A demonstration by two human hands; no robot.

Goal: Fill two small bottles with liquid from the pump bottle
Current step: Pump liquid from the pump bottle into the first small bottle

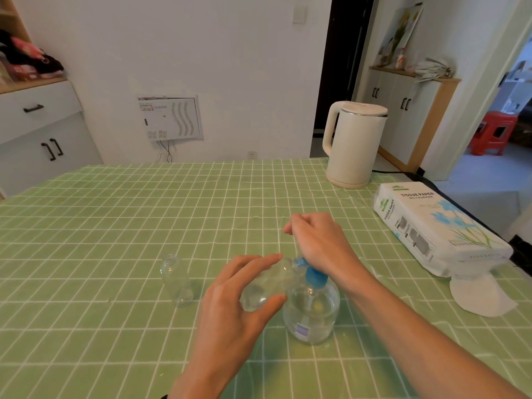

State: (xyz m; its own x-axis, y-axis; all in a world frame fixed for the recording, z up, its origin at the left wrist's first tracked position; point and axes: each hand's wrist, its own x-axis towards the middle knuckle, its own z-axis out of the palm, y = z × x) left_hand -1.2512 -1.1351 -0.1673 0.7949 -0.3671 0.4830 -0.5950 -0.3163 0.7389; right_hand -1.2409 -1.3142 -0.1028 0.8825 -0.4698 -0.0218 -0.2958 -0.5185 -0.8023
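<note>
A clear pump bottle (312, 315) with a blue pump head (315, 276) stands on the green checked tablecloth near the front. My left hand (236, 306) grips a small clear bottle (267, 285), tilted on its side with its mouth at the blue nozzle. My right hand (319, 240) rests on top of the pump head with its fingers curled downward; the heel of the hand covers the pump's top. A second small clear bottle (175, 280) stands upright and uncapped to the left, apart from both hands.
A cream electric kettle (352, 144) stands at the table's far right. A pack of tissue paper (437, 228) lies by the right edge, with a round white pad (480, 295) in front of it. White cabinets stand to the left and behind.
</note>
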